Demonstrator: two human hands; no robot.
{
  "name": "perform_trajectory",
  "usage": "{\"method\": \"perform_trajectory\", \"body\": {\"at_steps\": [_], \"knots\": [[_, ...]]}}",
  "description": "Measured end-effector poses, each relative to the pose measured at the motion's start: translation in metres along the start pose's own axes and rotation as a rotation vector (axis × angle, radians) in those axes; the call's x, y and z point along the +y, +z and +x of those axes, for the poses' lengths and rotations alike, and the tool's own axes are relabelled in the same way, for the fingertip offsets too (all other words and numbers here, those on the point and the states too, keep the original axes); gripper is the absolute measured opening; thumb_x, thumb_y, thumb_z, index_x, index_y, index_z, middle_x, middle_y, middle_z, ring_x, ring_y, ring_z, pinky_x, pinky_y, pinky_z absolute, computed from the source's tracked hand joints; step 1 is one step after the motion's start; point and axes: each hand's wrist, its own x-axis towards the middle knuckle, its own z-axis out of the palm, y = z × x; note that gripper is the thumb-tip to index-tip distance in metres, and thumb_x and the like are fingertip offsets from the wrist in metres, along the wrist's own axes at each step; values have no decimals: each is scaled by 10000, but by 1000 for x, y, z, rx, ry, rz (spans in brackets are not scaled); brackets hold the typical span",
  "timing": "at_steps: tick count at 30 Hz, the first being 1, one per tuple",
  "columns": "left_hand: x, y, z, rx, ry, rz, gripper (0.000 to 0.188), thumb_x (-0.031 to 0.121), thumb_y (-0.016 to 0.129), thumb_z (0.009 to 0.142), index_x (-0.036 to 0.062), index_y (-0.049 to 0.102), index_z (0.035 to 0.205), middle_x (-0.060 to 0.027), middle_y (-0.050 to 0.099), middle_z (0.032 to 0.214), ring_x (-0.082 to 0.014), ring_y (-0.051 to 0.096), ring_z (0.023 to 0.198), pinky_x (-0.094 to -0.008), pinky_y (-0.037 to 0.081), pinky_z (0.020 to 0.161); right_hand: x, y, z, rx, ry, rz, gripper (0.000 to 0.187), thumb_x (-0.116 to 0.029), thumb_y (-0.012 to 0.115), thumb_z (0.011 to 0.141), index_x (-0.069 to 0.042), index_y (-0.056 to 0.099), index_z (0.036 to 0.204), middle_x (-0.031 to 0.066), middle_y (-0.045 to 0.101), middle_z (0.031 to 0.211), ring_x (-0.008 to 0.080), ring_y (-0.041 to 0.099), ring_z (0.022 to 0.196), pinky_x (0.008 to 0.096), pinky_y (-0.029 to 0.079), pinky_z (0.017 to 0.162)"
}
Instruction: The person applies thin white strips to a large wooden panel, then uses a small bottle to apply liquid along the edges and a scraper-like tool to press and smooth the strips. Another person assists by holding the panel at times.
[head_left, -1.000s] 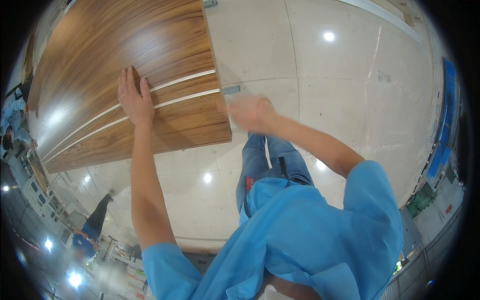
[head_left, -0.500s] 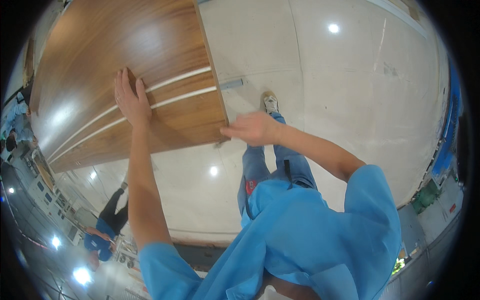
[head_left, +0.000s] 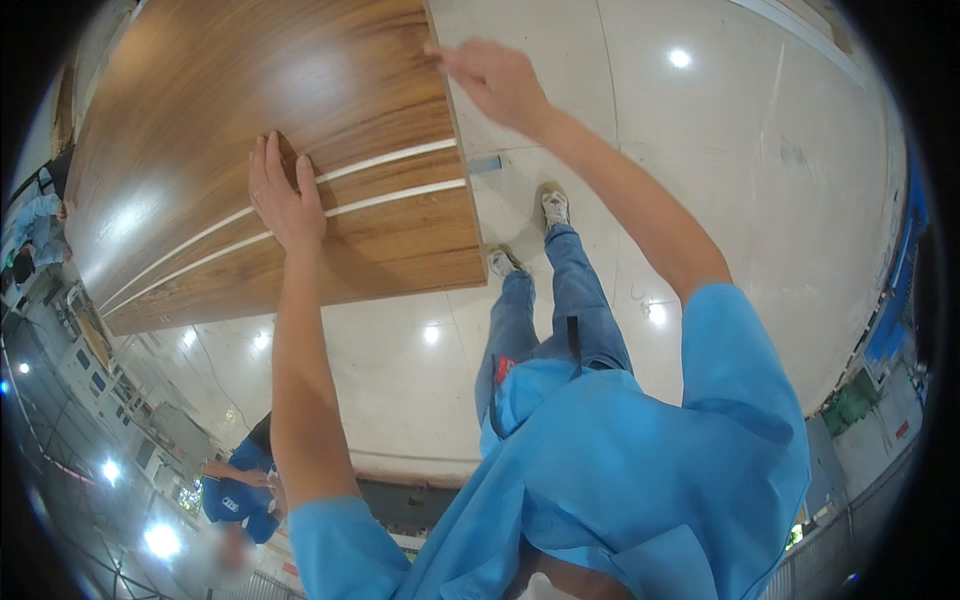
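Observation:
A large brown wood-grain panel fills the upper left of the view. Across its near part run two pale, narrow strips that bend with the lens. My left hand lies on the panel over these strips, palm down and fingers stretched, holding nothing. At the panel's right edge, toward the far end, is my right hand. Its fingers are drawn together and their tips reach the edge. Anything small between them is too blurred to make out.
Below the panel's right edge a grey metal piece sticks out. My shoes stand on the pale floor beside the near corner. Another person in a dark blue shirt is at the lower left, and a blue-clad person at the far left.
My right hand has moved from the panel's near right corner to farther up along its right edge. My left hand stays flat on the panel. The person at lower left has shifted.

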Motion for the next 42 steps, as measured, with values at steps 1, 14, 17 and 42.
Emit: {"method": "perform_trajectory", "body": {"at_steps": [1, 14, 17, 42], "knots": [[-1, 0, 1, 12, 20, 15, 534, 378, 529, 1054, 122, 505, 1522, -142, 477, 1583, -377, 390, 1483, -507, 289, 1215, -16, -2, -27, -16, -69, -48, 386, -130, 680, 954, -188, 702, 1334, 82, 624, 808, 281, 617, 718, 382, 527, 656], [-8, 6, 4, 21, 52, 49, 595, 445, 487, 1067, 90, 457, 1544, -168, 449, 1594, -371, 377, 1489, -494, 284, 1221, -168, -39, -254, -51, 720, 344, 243, -72, 695, 907, -51, 709, 1149, 54, 678, 873, 167, 671, 717, 278, 512, 563], [9, -9, -5, 50, 141, -12, 573, 362, 566, 1039, 34, 475, 1501, -216, 488, 1533, -399, 434, 1425, -508, 334, 1180, -180, -28, -256, 154, 1143, 679, 249, -85, 685, 938, -21, 665, 1177, 55, 696, 888, 136, 678, 688, 274, 515, 560], [140, 24, -233, -562, -1032, -1473, 168, 232, 676, 1026, 65, 659, 1035, -30, 709, 902, -90, 614, 764, -240, 467, 659, -145, -2, -221, -144, 1315, 965, 166, -211, 725, 934, -72, 650, 884, 66, 677, 739, 82, 474, 508, 262, 317, 443]]}}
